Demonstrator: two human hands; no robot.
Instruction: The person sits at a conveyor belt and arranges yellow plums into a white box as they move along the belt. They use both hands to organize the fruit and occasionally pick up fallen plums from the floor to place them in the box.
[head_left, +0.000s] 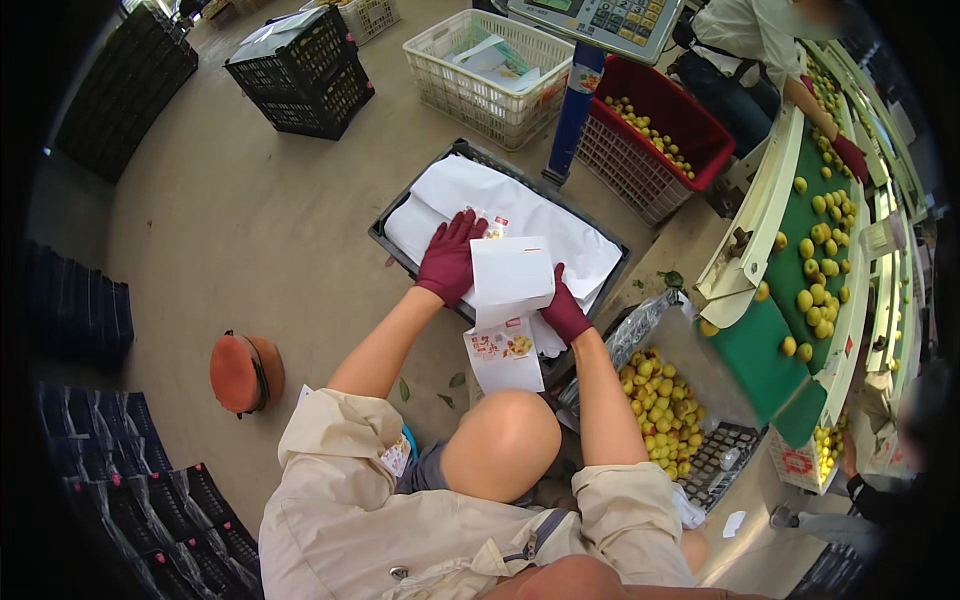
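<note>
A black plastic crate (609, 279) stands before me, its top covered with white paper sheets (448, 184). My left hand (452, 259), in a maroon glove, lies flat on this paper with its fingers extended. Its fingertips are beside a small printed label (495, 227). My right hand (564, 309), gloved alike, grips the right edge of a strip of printed labels (512, 281). The strip's upper part shows a mostly white side. Its lower end hangs over the crate's near edge and shows a fruit picture and red writing.
A blue post (574, 112) carries a weighing scale display (600, 19) behind the crate. Right are a lined crate of yellow-green fruit (660, 405) and a green conveyor belt (799, 247), where a co-worker's gloved hand (850, 157) reaches. An orange stool (246, 373) stands left.
</note>
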